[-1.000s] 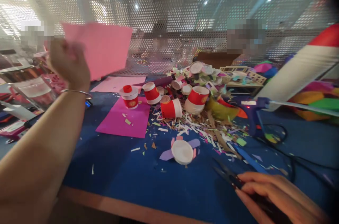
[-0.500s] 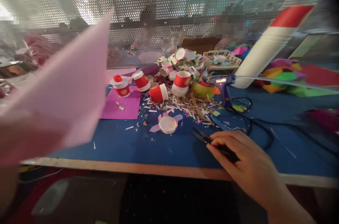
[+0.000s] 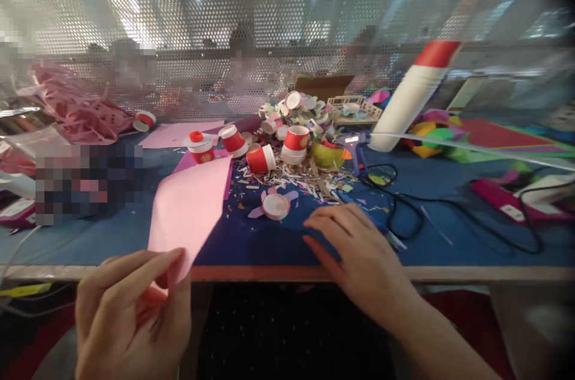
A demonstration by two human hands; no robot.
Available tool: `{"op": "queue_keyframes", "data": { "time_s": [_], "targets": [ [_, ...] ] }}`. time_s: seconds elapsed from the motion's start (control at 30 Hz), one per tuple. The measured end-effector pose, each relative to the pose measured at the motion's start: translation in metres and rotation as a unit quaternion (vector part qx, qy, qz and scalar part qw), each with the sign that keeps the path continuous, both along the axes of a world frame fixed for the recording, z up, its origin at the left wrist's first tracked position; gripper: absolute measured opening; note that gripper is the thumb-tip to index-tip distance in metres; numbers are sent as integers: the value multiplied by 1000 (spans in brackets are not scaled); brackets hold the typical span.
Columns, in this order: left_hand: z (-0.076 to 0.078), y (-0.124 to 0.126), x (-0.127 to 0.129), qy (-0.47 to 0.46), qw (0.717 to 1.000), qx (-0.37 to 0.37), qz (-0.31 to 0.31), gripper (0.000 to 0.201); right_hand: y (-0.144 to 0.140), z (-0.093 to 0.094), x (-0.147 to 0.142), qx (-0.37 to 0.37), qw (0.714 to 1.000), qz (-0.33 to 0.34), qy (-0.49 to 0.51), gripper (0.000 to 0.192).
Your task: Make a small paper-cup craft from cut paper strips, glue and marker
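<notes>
My left hand (image 3: 135,308) pinches a light pink sheet of paper (image 3: 188,206) between thumb and fingers, holding it raised above the front of the table. The sheet partly covers a magenta sheet (image 3: 229,179) lying flat. My right hand (image 3: 345,242) hovers low over or rests on the blue tabletop, fingers apart, with nothing visible between them. Just ahead of it lies a small white paper cup piece (image 3: 275,206) with purple and pink paper petals around it. The dark scissors are out of sight now, perhaps under the right hand.
Red and white paper cups (image 3: 261,159) and a heap of paper scraps (image 3: 309,179) fill the middle. A blue glue gun (image 3: 357,149) trails a black cable (image 3: 417,218). Behind it leans a white and red tube (image 3: 404,101). Pink shredded paper (image 3: 76,104) lies at left.
My left hand has brought the pink sheet lower and towards the middle. The scissors have gone from view, and my right hand's fingers have opened.
</notes>
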State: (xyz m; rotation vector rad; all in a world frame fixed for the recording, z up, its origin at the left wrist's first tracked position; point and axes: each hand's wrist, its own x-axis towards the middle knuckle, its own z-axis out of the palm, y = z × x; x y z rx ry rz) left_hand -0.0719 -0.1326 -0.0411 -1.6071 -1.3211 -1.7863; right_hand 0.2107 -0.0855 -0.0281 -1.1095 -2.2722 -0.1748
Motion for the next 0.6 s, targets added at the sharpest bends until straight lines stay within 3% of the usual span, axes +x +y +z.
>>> {"op": "queue_keyframes", "data": {
  "time_s": [0.07, 0.27, 0.4, 0.6],
  "targets": [
    [5, 3, 17, 51, 998, 34, -15, 24, 9, 8, -20, -11, 999, 14, -35, 12],
    [-4, -9, 22, 17, 998, -36, -57, 40, 43, 7, -47, -12, 994, 4, -108, 13],
    [-6, -7, 17, 39, 993, -67, -85, 40, 46, 13, -31, -11, 994, -4, -108, 16],
    [-2, 1, 33, 49, 991, -58, -114, 35, 52, 21, 26, -5, 993, -82, -88, 15]
  ]
}}
